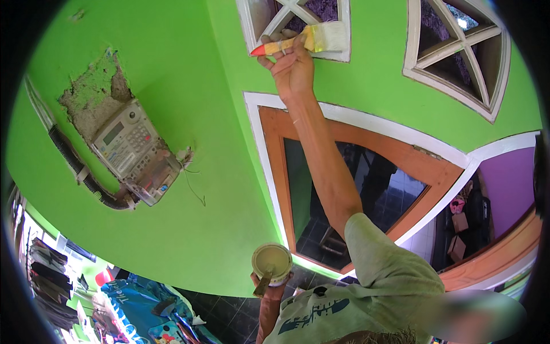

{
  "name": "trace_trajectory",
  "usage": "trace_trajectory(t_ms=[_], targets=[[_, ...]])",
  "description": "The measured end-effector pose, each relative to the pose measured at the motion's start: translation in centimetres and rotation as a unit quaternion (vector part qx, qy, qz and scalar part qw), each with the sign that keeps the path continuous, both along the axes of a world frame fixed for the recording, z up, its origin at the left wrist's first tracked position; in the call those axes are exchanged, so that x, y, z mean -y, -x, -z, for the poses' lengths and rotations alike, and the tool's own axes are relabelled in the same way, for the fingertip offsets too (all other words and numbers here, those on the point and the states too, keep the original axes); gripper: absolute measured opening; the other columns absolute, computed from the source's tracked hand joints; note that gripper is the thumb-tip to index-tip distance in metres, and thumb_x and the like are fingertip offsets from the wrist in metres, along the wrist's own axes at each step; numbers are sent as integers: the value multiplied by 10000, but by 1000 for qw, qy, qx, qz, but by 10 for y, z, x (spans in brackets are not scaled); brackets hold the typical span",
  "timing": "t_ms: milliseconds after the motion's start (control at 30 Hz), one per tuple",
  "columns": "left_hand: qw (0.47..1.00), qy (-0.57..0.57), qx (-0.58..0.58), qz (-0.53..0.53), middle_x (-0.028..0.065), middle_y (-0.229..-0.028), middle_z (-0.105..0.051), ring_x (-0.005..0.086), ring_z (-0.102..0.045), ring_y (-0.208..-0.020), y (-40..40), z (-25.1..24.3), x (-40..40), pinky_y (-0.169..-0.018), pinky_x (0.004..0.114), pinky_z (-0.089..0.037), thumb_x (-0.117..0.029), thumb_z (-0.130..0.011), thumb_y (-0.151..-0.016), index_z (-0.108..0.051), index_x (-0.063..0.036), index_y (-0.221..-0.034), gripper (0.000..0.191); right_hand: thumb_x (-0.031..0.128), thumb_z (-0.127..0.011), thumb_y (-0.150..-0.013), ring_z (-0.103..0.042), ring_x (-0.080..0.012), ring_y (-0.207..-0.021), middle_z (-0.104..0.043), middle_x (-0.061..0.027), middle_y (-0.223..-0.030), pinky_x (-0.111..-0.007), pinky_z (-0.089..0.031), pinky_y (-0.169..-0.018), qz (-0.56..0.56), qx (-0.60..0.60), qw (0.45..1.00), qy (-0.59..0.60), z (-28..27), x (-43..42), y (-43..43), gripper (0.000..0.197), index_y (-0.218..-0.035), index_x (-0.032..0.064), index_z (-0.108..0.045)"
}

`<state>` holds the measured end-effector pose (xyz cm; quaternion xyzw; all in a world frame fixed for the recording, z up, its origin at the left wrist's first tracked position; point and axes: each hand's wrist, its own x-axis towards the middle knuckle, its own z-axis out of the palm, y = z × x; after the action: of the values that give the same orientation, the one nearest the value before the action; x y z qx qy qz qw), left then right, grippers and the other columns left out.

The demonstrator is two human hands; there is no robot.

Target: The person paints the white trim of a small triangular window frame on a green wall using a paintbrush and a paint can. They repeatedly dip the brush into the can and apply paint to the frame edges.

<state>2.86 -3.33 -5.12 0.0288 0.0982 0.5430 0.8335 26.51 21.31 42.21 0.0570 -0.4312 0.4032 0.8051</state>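
My right hand (293, 69) is raised high with its fingers around the handle of a wide paintbrush (306, 39). The handle is yellow with a red tip, and its pale bristles lie against or just in front of the lower white frame of a vent window (245, 26). Low in the view, my left hand (275, 289) grips a small round paint can (281, 258) holding pale cream-coloured paint. A flat, paint-smeared stick (263, 281) leans out over the can's rim towards me. Most of the left hand is hidden beneath the can.
An electricity meter (129, 144) with a black corrugated conduit (71, 152) sits in broken plaster on the green wall (223, 232). Below the vents is a glazed orange door (271, 142) in a white frame. Another vent window (462, 45) is at right; hanging clothes (49, 275) are at lower left.
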Motion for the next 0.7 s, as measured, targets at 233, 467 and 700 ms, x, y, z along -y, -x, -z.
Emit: trace_trajectory(t_ms=[233,467,700], targets=[[995,-11,-85,-58,166,-1361,-579,406,-608,-1178,-1,12,-5,-804,641,-564,-689,-437,-868,-483,-166,-1437,775,401,-492,-1081,-650,-207,-723,-637,-66,-842,-354,-479,-569,26,161,984,66,12,52,21,330,-1181,90,-537],[998,12,-67,5,102,-1455,-504,371,-540,-1269,-2,10,1,-842,647,-501,-732,-407,-877,-486,-254,-1455,754,235,-567,-1056,-490,-88,-474,-653,-109,-796,-237,-389,-417,260,339,889,162,35,128,-5,267,-1204,28,-484],[996,-10,-60,59,120,-1435,-523,369,-535,-1271,-18,-6,-8,-901,639,-475,-722,-395,-892,-484,-216,-1459,766,149,-596,-1030,-492,-83,-488,-689,-172,-884,-223,-394,-422,195,405,861,239,40,198,-50,228,-1199,18,-517]])
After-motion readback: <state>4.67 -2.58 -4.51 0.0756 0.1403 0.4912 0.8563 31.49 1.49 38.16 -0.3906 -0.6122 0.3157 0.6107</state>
